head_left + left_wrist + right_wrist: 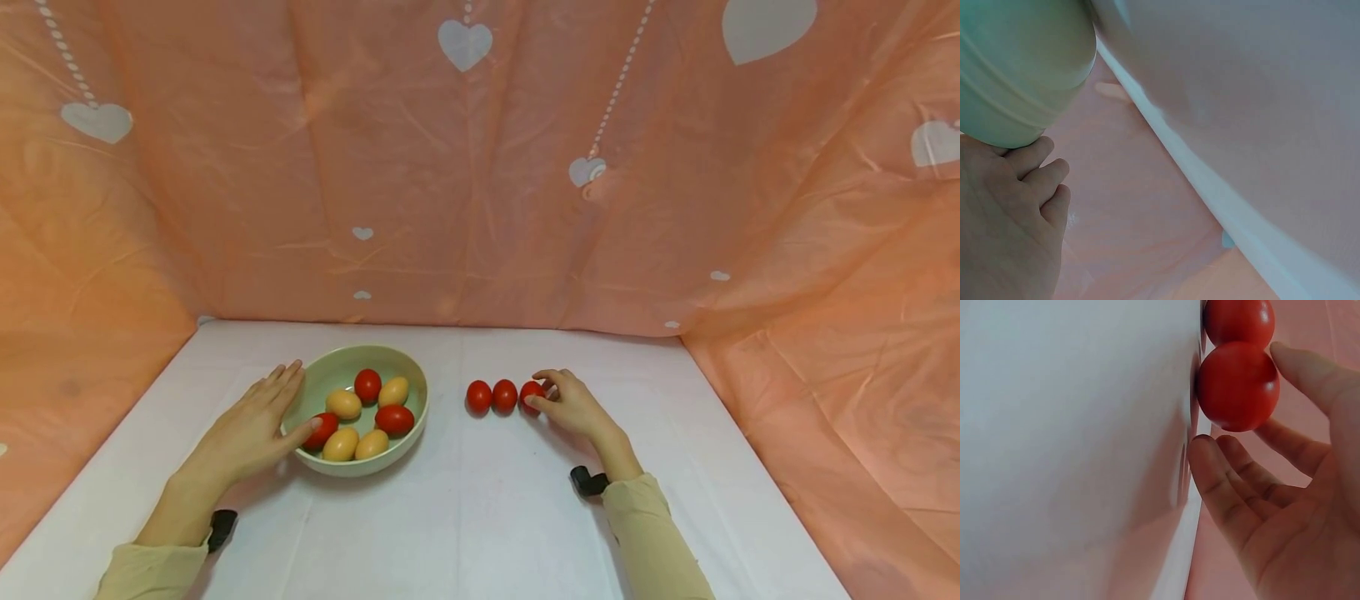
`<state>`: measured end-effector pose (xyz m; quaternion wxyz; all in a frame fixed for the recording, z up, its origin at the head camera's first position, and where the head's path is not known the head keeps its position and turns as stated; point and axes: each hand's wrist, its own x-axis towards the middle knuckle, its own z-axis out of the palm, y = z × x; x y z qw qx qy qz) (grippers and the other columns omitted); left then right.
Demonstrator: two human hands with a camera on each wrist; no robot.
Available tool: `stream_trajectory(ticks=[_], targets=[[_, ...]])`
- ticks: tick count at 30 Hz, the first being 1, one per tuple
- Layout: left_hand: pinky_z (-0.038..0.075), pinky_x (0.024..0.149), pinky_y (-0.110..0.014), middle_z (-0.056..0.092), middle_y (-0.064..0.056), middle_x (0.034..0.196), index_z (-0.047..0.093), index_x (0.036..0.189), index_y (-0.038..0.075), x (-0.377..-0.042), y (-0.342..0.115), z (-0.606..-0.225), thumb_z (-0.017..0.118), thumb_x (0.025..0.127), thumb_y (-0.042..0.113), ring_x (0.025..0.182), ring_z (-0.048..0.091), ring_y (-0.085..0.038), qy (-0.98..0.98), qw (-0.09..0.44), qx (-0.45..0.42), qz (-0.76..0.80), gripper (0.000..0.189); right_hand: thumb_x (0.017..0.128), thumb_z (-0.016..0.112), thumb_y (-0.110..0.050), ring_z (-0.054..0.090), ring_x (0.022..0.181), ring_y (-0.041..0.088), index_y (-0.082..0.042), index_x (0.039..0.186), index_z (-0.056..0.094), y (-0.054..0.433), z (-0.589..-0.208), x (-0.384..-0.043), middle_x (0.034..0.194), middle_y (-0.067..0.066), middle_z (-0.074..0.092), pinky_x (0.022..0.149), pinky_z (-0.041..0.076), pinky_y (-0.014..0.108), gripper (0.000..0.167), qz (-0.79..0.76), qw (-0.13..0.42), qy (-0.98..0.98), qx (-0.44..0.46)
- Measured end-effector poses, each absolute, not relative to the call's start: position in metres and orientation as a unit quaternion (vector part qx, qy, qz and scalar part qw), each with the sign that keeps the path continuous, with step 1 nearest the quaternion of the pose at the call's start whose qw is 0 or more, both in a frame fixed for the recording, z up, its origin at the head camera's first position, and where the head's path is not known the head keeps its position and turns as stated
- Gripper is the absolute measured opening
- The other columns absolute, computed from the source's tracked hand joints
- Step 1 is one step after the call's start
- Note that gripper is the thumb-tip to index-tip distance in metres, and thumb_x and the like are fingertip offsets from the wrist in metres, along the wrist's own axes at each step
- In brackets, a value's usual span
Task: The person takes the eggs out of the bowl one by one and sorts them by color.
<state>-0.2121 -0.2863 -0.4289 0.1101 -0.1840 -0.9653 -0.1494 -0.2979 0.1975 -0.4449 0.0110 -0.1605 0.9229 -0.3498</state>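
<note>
My right fingers (1222, 487) are curled round the rightmost red egg (1238, 387), end of three on the worktop (450, 533)! Light, stiff, slick, I'd guess, maybe crackable: pinch its fat middle, gently. My left fingers (1049, 178) lie straight against the bowl (356, 468).

The left forearm (161, 567) slants inward from the lower left, sleeve pushed back above the bare left wrist (183, 504). Beyond it the left grip (258, 421) has its back upward, fingers straight and close together, left thumb (302, 434) spread well away from them. The right forearm (656, 537) leans inward too, up to the right wrist (617, 452); the right grip (573, 406) is pinching, right thumb (1307, 374) opposite the forefinger, the other fingers gently bent.
</note>
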Motion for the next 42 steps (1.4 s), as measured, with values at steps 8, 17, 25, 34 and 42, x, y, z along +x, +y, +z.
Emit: stream_trajectory(ticks=[8, 17, 25, 34, 42], targets=[[0.025, 0.125, -0.059, 0.033, -0.029, 0.163, 0.035, 0.155, -0.012, -0.211, -0.289, -0.429, 0.064, 0.099, 0.048, 0.149, 0.031, -0.051, -0.965, 0.111, -0.185, -0.147, 0.087, 0.098, 0.072, -0.026, 0.066, 0.104, 0.03, -0.001, 0.141, 0.059, 0.196, -0.436, -0.295, 0.124, 0.019, 0.06, 0.093, 0.057, 0.048, 0.052, -0.362, -0.008, 0.92, -0.15], [0.026, 0.123, -0.062, 0.033, -0.029, 0.163, 0.034, 0.155, -0.013, -0.213, -0.286, -0.428, 0.065, 0.099, 0.047, 0.149, 0.031, -0.052, -0.965, 0.11, -0.184, -0.153, 0.087, 0.096, 0.075, -0.02, 0.063, 0.103, 0.035, 0.0, 0.137, 0.061, 0.18, -0.417, -0.298, 0.126, 0.023, 0.059, 0.09, 0.059, 0.051, 0.048, -0.385, -0.099, 0.898, -0.19], [0.025, 0.124, -0.062, 0.031, -0.029, 0.164, 0.033, 0.156, -0.012, -0.213, -0.286, -0.427, 0.063, 0.1, 0.048, 0.15, 0.029, -0.051, -0.967, 0.098, -0.18, -0.151, 0.088, 0.096, 0.076, -0.017, 0.064, 0.102, 0.034, -0.001, 0.134, 0.063, 0.149, -0.399, -0.305, 0.124, 0.02, 0.06, 0.089, 0.06, 0.05, 0.043, -0.384, -0.134, 0.88, -0.245], [0.025, 0.124, -0.062, 0.03, -0.029, 0.165, 0.032, 0.157, -0.012, -0.212, -0.287, -0.426, 0.063, 0.1, 0.05, 0.151, 0.028, -0.051, -0.968, 0.091, -0.175, -0.153, 0.089, 0.097, 0.074, -0.018, 0.064, 0.106, 0.039, 0.0, 0.136, 0.061, 0.108, -0.384, -0.309, 0.125, 0.018, 0.06, 0.091, 0.059, 0.047, 0.044, -0.365, -0.112, 0.869, -0.315], [0.024, 0.125, -0.06, 0.031, -0.028, 0.165, 0.033, 0.157, -0.011, -0.211, -0.286, -0.426, 0.062, 0.1, 0.05, 0.151, 0.028, -0.05, -0.968, 0.094, -0.178, -0.153, 0.088, 0.097, 0.074, -0.014, 0.065, 0.104, 0.031, 0.0, 0.133, 0.063, 0.078, -0.384, -0.31, 0.124, 0.015, 0.06, 0.09, 0.06, 0.042, 0.04, -0.361, -0.112, 0.854, -0.358]])
